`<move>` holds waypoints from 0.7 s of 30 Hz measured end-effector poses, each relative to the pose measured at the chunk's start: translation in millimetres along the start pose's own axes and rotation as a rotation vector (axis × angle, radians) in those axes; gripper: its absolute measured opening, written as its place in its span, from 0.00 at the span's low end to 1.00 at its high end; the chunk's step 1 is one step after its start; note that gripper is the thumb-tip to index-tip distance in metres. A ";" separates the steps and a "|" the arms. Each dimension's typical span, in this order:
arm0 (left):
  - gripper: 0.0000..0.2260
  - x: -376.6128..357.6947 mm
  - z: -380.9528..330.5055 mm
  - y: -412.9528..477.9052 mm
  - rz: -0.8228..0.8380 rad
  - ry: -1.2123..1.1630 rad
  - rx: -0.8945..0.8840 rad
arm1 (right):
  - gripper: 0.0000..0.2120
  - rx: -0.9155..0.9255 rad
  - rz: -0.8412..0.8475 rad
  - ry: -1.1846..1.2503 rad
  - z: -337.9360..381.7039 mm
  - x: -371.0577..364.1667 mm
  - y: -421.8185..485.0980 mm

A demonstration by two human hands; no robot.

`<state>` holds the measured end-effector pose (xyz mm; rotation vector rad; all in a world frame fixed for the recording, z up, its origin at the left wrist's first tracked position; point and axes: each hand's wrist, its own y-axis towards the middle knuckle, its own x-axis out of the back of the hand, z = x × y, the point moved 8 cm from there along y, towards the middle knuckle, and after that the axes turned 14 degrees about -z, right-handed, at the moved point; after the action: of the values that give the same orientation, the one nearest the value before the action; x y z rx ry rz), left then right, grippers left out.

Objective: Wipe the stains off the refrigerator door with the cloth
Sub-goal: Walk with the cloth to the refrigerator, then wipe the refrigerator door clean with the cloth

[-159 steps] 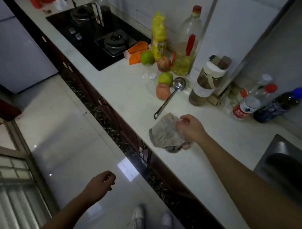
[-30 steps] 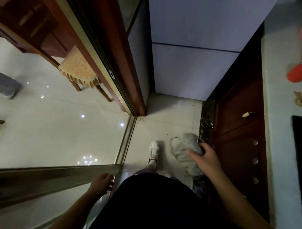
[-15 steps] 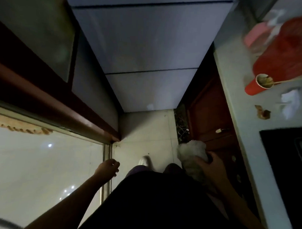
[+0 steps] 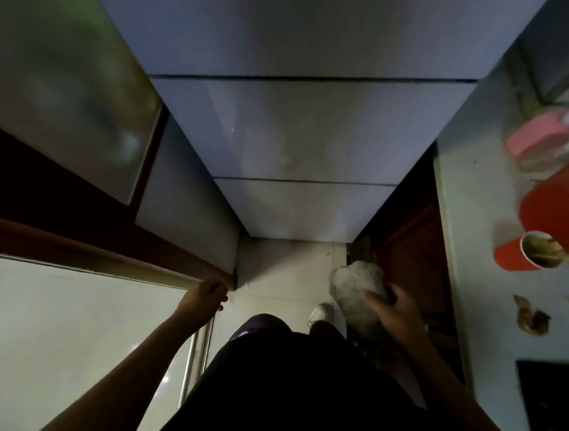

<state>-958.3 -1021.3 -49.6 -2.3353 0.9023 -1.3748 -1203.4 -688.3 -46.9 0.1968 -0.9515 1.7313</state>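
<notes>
A pale countertop (image 4: 471, 196) runs along the right side. On it, a red paper cup (image 4: 514, 255) with brownish contents lies tipped on its side, just beside a larger red object (image 4: 554, 208) too blurred to name. Farther back is a pink item (image 4: 537, 140), also blurred. A brown crumpled scrap (image 4: 531, 317) lies nearer, and a black cooktop (image 4: 551, 402) fills the lower right corner. A dark reddish wooden cabinet door (image 4: 411, 252) stands below the counter. The floor tiles (image 4: 284, 270) are light. On the left are a sliding glass pane (image 4: 79, 321) and a frosted panel (image 4: 72, 79) in a dark wooden frame (image 4: 51, 207)
</notes>
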 end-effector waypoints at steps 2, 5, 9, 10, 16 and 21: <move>0.11 11.0 -21.0 2.8 -0.047 -0.015 -0.051 | 0.31 0.076 0.020 0.009 37.5 2.2 15.0; 0.10 31.4 -53.6 8.3 -0.118 0.000 -0.153 | 0.27 0.268 0.004 0.023 105.4 15.5 24.6; 0.05 65.8 -119.5 14.6 -0.156 0.066 -0.361 | 0.22 0.545 -0.001 0.089 209.2 40.9 8.8; 0.06 79.3 -142.4 12.0 -0.177 0.086 -0.422 | 0.21 0.619 -0.008 0.111 236.6 49.2 -0.3; 0.16 194.9 -278.5 -17.0 -0.396 -0.095 -0.717 | 0.17 1.018 -0.129 0.261 406.2 118.4 -59.7; 0.18 314.8 -394.3 -79.6 -0.716 -0.094 -0.998 | 0.17 1.300 -0.265 0.305 530.6 187.6 -129.1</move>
<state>-1157.6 -1135.7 406.5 -3.7250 0.8734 -1.1116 -1333.1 -899.9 474.4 0.8128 0.5137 1.8064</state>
